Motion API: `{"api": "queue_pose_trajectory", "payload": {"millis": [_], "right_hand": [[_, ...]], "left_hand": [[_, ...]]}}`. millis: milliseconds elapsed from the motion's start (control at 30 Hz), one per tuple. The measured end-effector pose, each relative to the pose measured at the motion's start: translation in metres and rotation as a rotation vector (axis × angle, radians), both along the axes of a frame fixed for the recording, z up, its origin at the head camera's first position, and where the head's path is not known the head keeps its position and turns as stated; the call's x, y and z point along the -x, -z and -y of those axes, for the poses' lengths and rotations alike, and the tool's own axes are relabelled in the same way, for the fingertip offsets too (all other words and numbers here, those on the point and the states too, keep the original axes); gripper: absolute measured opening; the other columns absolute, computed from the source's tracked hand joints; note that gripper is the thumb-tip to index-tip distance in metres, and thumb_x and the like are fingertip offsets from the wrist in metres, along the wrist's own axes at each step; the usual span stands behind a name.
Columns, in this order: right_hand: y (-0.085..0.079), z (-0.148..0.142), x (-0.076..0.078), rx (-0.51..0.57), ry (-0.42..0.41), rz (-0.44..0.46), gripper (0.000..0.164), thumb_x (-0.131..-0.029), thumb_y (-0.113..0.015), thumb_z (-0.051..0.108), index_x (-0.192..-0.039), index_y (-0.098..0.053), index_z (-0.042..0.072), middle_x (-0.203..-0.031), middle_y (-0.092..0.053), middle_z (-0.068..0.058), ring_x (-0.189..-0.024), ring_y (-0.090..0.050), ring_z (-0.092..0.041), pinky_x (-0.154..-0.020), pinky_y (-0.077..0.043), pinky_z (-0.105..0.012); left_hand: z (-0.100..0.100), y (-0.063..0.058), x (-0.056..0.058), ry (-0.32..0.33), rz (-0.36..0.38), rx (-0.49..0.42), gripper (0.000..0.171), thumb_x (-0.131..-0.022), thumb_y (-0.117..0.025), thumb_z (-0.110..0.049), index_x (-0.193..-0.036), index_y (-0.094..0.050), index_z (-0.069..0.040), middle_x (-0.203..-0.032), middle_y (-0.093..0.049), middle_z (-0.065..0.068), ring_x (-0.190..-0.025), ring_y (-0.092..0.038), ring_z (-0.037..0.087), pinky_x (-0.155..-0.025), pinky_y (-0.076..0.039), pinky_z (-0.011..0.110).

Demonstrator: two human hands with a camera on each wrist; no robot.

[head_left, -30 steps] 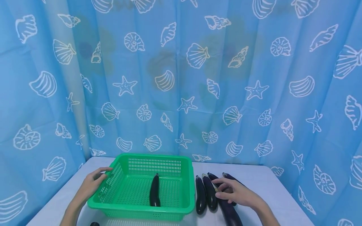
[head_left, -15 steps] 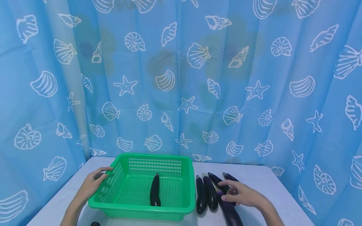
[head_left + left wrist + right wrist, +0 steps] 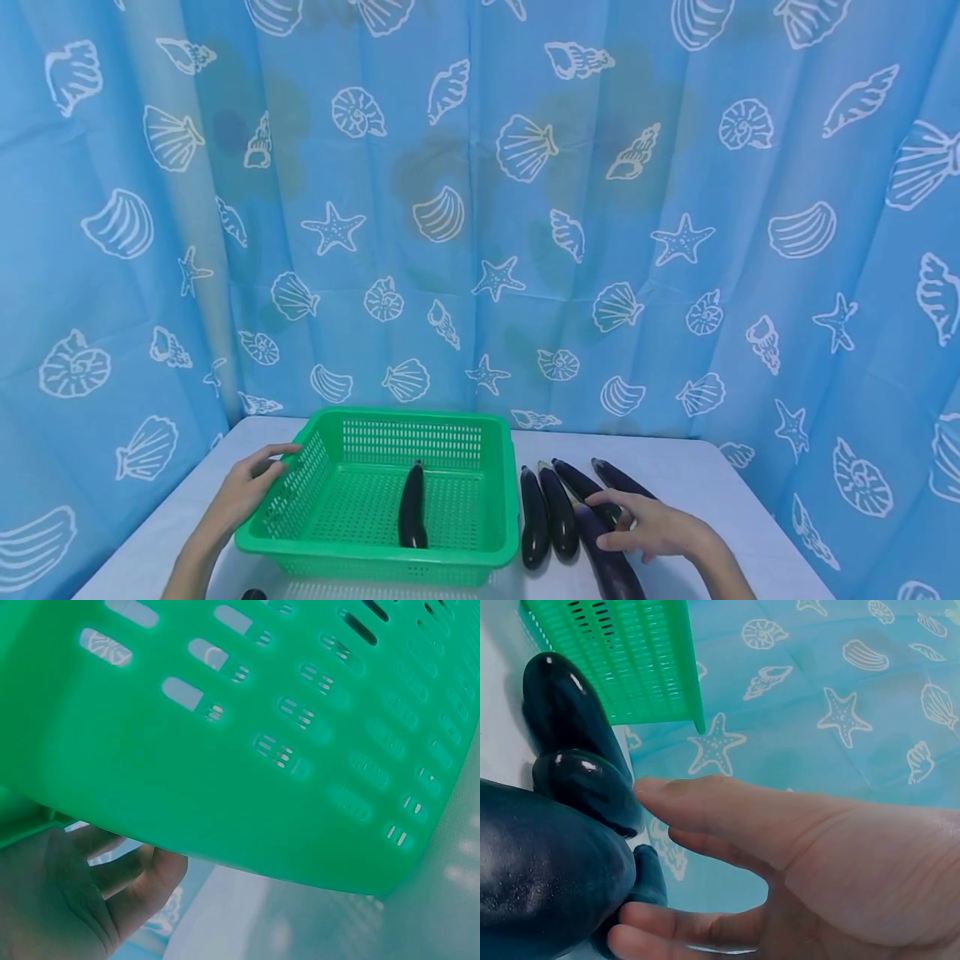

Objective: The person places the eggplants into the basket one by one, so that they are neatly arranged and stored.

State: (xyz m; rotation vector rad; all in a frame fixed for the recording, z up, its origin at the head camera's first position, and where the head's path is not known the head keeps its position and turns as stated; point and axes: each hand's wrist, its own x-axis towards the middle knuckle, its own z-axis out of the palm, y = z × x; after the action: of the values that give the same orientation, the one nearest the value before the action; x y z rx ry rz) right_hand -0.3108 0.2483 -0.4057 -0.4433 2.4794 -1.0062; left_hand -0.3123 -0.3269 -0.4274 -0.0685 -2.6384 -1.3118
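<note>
My left hand (image 3: 243, 492) rests at the left rim of a green plastic basket (image 3: 375, 560), index fingertip on the rim. In the left wrist view, its loosely bent fingers (image 3: 154, 889) show below the basket edge. One dark eggplant (image 3: 412, 508) lies inside the basket. On the right, my right hand (image 3: 652, 527) is over a thick purple eggplant (image 3: 611, 562), thumb and index finger at its stem end. The right wrist view shows thumb and fingers spread apart beside the big eggplant (image 3: 547, 870), not wrapped round it.
Two slimmer eggplants (image 3: 534, 525) lie side by side along the basket's right wall. Behind the right hand lie two more, one an outer eggplant (image 3: 621, 477). A small dark rounded end (image 3: 253, 594) shows at the bottom edge. A blue shell-print curtain (image 3: 480, 250) surrounds the white table (image 3: 697, 467).
My right hand has shifted slightly right and toward me along the thick eggplant, uncovering more of its stem end and the eggplants behind. The left hand and basket stay put.
</note>
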Motion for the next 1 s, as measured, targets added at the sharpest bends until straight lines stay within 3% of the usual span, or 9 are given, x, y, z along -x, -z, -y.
{"api": "queue_pose_trajectory", "payload": {"millis": [267, 633, 833, 1000], "right_hand": [[0.001, 0.004, -0.005, -0.067, 0.063, 0.052, 0.059, -0.089, -0.071, 0.025, -0.143, -0.047, 0.017, -0.088, -0.064, -0.010, -0.076, -0.063, -0.024, -0.061, -0.064, -0.041], [0.004, 0.008, -0.006, -0.134, 0.134, 0.138, 0.051, -0.089, -0.072, 0.024, -0.136, -0.054, 0.026, -0.103, -0.061, -0.013, -0.077, -0.068, -0.026, -0.066, -0.066, -0.045], [0.010, 0.003, 0.001, -0.122, 0.057, 0.169, 0.056, -0.087, -0.074, 0.032, -0.137, -0.051, 0.030, -0.113, -0.055, -0.021, -0.083, -0.067, -0.026, -0.065, -0.066, -0.043], [0.009, 0.007, -0.002, -0.126, 0.083, 0.186, 0.056, -0.086, -0.076, 0.029, -0.136, -0.051, 0.032, -0.129, -0.047, -0.024, -0.094, -0.064, -0.028, -0.067, -0.066, -0.046]], "left_hand": [[0.000, 0.002, 0.001, 0.000, 0.003, 0.008, 0.047, -0.105, -0.043, -0.037, -0.142, -0.052, -0.009, -0.148, -0.044, 0.028, -0.128, -0.050, 0.048, -0.098, -0.053, 0.059], [0.000, -0.001, 0.000, -0.004, 0.032, -0.007, 0.047, -0.106, -0.042, -0.036, -0.143, -0.050, -0.008, -0.144, -0.047, 0.029, -0.125, -0.054, 0.045, -0.098, -0.054, 0.054], [0.000, -0.002, 0.000, -0.008, 0.030, -0.008, 0.045, -0.106, -0.043, -0.033, -0.143, -0.050, -0.008, -0.143, -0.049, 0.029, -0.122, -0.057, 0.044, -0.096, -0.056, 0.054], [0.000, -0.002, 0.000, 0.009, 0.023, -0.014, 0.048, -0.105, -0.043, -0.037, -0.143, -0.050, -0.008, -0.146, -0.046, 0.029, -0.125, -0.054, 0.045, -0.097, -0.055, 0.053]]}}
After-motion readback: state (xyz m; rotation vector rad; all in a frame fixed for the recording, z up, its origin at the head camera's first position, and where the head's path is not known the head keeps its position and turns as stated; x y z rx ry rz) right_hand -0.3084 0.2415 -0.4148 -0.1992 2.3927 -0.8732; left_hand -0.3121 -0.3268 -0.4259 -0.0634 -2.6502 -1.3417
